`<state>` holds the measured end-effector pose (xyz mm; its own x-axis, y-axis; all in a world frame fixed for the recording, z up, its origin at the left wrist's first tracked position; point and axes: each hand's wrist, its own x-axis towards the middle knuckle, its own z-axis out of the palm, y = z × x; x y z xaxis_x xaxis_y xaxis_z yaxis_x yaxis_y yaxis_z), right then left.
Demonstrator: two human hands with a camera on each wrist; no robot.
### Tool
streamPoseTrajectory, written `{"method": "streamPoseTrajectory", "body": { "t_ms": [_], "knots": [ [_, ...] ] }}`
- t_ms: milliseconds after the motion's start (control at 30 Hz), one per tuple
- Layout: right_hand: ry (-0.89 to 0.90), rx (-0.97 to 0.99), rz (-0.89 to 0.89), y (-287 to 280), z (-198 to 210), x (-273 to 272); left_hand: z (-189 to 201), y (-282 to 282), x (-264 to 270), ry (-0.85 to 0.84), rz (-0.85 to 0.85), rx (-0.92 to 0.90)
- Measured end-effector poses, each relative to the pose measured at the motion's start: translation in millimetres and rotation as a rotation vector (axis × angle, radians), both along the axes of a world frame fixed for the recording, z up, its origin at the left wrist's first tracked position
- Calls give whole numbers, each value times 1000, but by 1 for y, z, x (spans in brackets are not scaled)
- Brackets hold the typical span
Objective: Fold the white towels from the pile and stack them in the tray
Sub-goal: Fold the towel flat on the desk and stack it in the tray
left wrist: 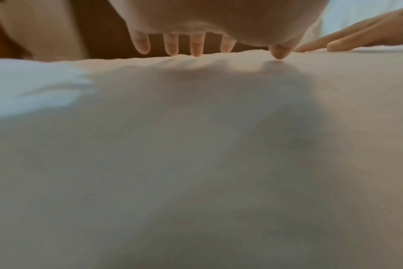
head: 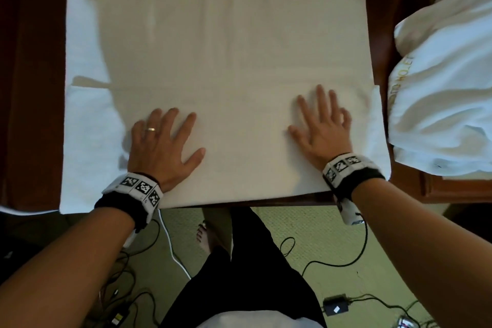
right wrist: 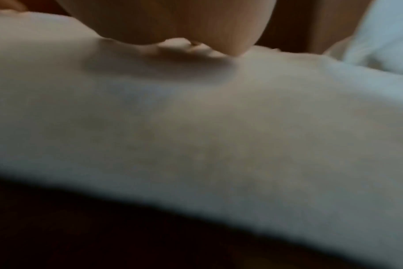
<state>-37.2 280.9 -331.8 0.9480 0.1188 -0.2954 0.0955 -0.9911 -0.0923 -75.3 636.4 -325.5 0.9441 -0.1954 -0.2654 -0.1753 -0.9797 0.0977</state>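
A large white towel (head: 226,42) lies spread flat over the dark wooden table (head: 32,61), its near part folded over into a doubled band. My left hand (head: 165,141) presses flat on that band at the left, fingers spread. My right hand (head: 322,125) presses flat on it at the right. In the left wrist view my left fingertips (left wrist: 197,49) touch the towel (left wrist: 196,145), with the right hand (left wrist: 357,41) beyond. The right wrist view shows my palm (right wrist: 173,23) down on the towel (right wrist: 219,127). A pile of white towels (head: 447,74) sits at the right. I see no tray.
The pile rests on a separate wooden surface (head: 452,189) right of the table. Below the table's near edge are a green carpet (head: 306,234), black cables (head: 332,263), a power adapter (head: 336,307) and my bare foot (head: 203,234).
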Motion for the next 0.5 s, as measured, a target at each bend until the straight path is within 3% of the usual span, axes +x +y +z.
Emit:
{"method": "streamPoseTrajectory", "body": {
  "t_ms": [100, 233, 300, 400, 500],
  "knots": [
    [82, 15, 75, 22, -6, -12, -12, 30, 13, 78, -56, 76],
    [116, 37, 70, 19, -4, -6, -16, 105, 15, 153, 270, 166],
    [125, 38, 85, 18, 0, 1, -10, 112, 16, 174, 344, 188],
    [86, 6, 25, 21, 6, -1, 1, 85, 14, 74, 286, 94],
    [161, -12, -64, 23, 8, -21, 0, 62, -7, 143, 167, 67]
  ]
}}
